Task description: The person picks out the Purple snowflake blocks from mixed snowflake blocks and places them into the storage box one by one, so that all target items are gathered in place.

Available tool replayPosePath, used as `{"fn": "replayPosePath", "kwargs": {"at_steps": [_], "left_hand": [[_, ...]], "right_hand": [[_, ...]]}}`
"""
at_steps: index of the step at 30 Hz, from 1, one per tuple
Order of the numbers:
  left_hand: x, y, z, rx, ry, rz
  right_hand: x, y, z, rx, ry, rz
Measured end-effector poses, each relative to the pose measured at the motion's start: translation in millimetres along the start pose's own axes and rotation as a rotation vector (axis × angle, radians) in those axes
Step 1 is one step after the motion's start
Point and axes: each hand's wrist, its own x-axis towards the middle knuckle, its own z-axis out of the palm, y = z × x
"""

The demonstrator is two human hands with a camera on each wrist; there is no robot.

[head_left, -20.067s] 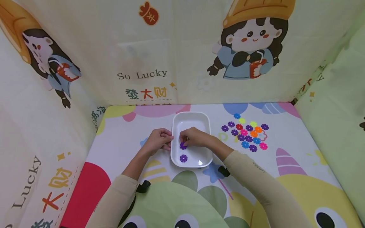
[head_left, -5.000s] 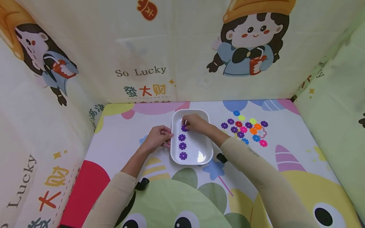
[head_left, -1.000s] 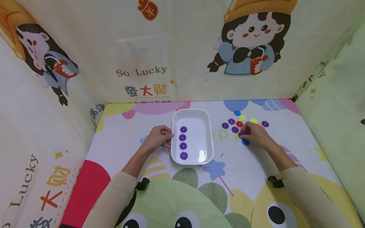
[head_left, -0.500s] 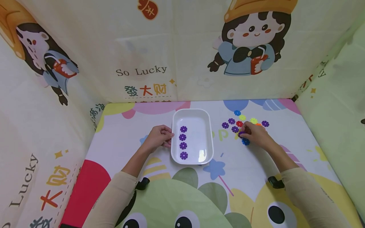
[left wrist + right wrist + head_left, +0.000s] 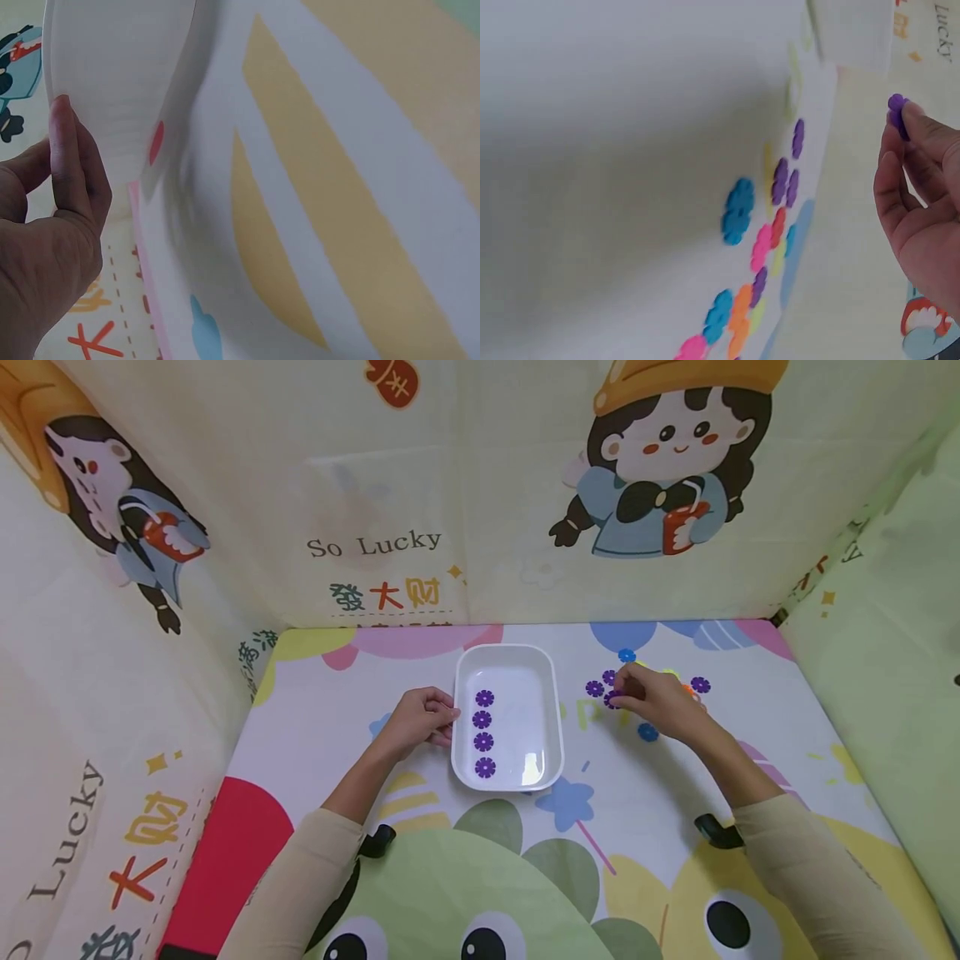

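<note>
A white tray (image 5: 525, 727) stands on the table with a column of purple flower discs (image 5: 483, 742) along its left side. The left hand (image 5: 411, 722) holds the tray's left rim between thumb and fingers; in the left wrist view the hand (image 5: 64, 195) touches the tray's outer wall (image 5: 120, 75). Right of the tray, the right hand (image 5: 663, 700) is over the loose discs. In the right wrist view, the hand (image 5: 926, 187) pinches a purple disc (image 5: 898, 116) between thumb and index finger, raised off the table. Its palm side hides several loose discs in the head view.
Loose discs lie on the patterned tablecloth (image 5: 315, 710): a blue disc (image 5: 648, 732), purple ones (image 5: 594, 689), and in the right wrist view pink (image 5: 761, 247), orange (image 5: 739, 319) and red (image 5: 778, 228) ones. A printed cloth wall (image 5: 495, 527) stands behind and at both sides.
Since half a second ago, the right hand has lifted the purple disc and moved slightly left and toward the back. Over the earlier frames, more purple discs came into the column. The left hand stays at the rim.
</note>
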Motion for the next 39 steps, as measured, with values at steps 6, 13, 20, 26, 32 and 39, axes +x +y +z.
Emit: {"fn": "replayPosePath", "kwargs": {"at_steps": [6, 13, 20, 26, 32, 39], "left_hand": [[1.1, -0.5, -0.2, -0.009, -0.003, -0.001], [1.1, -0.2, -0.4, -0.009, 0.002, -0.007], [1.4, -1.0, -1.1, -0.013, 0.003, -0.003], [0.1, -0.8, -0.7, -0.023, -0.008, -0.004], [-1.1, 0.3, -0.9, -0.016, -0.01, -0.006], [0.2, 0.4, -1.5, -0.027, -0.015, -0.01]], "right_hand": [[7.5, -23.1, 4.8, 0.08, -0.026, -0.084], [15.9, -49.7, 15.3, 0.136, -0.078, -0.156], [24.6, -73.4, 30.3, 0.156, -0.192, -0.186], [32.4, -90.0, 45.6, 0.129, -0.31, -0.216], [42.7, -100.6, 61.4, 0.093, -0.411, -0.243], [53.5, -108.7, 81.5, 0.023, -0.518, -0.276]]}}
